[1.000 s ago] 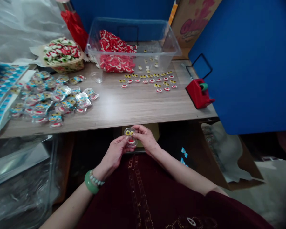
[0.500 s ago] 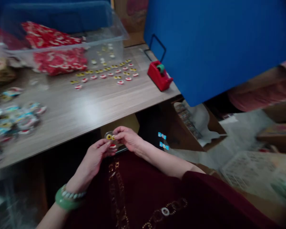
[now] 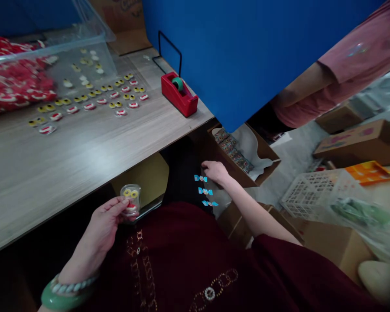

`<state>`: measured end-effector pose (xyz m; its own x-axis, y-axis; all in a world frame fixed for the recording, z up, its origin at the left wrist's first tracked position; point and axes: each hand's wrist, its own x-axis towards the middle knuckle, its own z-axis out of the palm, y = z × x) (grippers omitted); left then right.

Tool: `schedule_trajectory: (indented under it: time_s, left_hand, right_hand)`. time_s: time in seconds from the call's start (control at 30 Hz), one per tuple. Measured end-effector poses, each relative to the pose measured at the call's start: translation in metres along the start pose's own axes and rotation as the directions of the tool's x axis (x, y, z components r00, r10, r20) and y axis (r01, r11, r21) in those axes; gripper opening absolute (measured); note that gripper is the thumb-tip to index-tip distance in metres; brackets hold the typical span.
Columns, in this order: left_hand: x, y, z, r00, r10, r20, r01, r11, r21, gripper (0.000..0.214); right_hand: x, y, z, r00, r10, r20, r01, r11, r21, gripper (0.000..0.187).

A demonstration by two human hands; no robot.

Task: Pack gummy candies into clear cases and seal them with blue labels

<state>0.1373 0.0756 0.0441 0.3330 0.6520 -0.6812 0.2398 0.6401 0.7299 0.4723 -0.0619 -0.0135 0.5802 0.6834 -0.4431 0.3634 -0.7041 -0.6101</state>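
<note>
My left hand [image 3: 100, 229] is closed on a small clear plastic cup [image 3: 131, 201] with yellow ring candies and a red-and-white one inside, held just below the table's front edge over my dark red lap. My right hand [image 3: 216, 171] reaches to the right under the table, its fingers curled at a row of blue sticker labels [image 3: 204, 191] on a dark surface. What its fingertips grip is too small to make out.
On the wooden table [image 3: 84, 147] lie rows of yellow and red candies [image 3: 94, 99], a clear bin [image 3: 35, 60] with red candy, and a red tape dispenser [image 3: 178, 93]. A blue partition [image 3: 247, 52] stands right. Cardboard boxes, a white basket [image 3: 312, 195] and another person's pink sleeve [image 3: 354, 56] are beyond.
My right hand left the cup and moved right to the blue labels. The left hand keeps the cup alone. The view has swung to the right.
</note>
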Motion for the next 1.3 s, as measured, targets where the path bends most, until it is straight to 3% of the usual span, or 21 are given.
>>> schedule_trajectory:
  time_s: [0.13,0.23,0.3,0.43,0.53,0.63,0.7,0.77,0.87,1.13,1.3]
  left_hand:
    - [0.004,-0.001,0.0,0.999,-0.034,0.002,0.034,0.999,-0.009,0.031]
    - [0.002,0.001,0.003,0.999,-0.052,-0.002,0.052,0.999,-0.001,0.027]
    - [-0.001,0.003,0.003,0.999,-0.05,-0.008,0.05,0.999,-0.011,0.026]
    - [-0.005,0.003,0.002,1.0,-0.02,-0.024,0.019,0.998,-0.053,0.026]
    - [-0.004,0.0,0.002,1.0,0.013,0.006,-0.013,0.997,-0.077,0.026]
    - [-0.005,-0.001,0.005,0.999,0.038,0.038,-0.035,0.997,-0.072,0.026]
    - [-0.008,-0.001,0.007,0.997,0.066,0.029,-0.064,0.996,-0.057,0.026]
    - [-0.012,0.0,0.008,0.995,0.097,-0.003,-0.097,0.994,-0.052,0.024]
    - [-0.016,0.002,0.005,0.993,0.117,-0.033,-0.118,0.991,-0.06,0.019]
    - [-0.009,0.001,-0.008,0.986,0.118,0.121,-0.108,0.991,-0.084,0.02]
    - [-0.004,0.0,-0.012,0.974,0.139,0.178,-0.128,0.989,-0.073,0.021]
  right_hand:
    - [0.001,0.04,0.006,0.992,0.037,0.12,-0.042,0.998,0.038,0.02]
    - [-0.004,0.049,0.013,0.989,0.031,0.148,-0.046,0.994,0.1,0.017]
    - [-0.009,0.048,0.006,0.987,0.034,0.156,-0.059,0.985,0.161,0.017]
    - [-0.022,0.023,-0.029,0.984,0.1,0.144,-0.12,0.983,0.135,0.015]
    - [-0.042,-0.029,-0.037,0.988,-0.015,0.152,-0.018,0.977,0.211,0.018]
    - [-0.065,-0.096,0.0,0.952,-0.198,0.235,0.071,0.887,0.457,0.021]
    - [-0.075,-0.132,0.042,0.882,-0.311,0.354,0.041,0.798,0.601,0.02]
    - [-0.08,-0.154,0.08,0.852,-0.345,0.394,-0.004,0.748,0.664,0.018]
    - [-0.08,-0.163,0.114,0.866,-0.331,0.374,0.013,0.764,0.645,0.018]
    - [-0.069,-0.161,0.113,0.857,-0.28,0.432,-0.106,0.726,0.679,0.021]
    - [-0.064,-0.162,0.116,0.861,-0.275,0.428,-0.106,0.726,0.68,0.02]
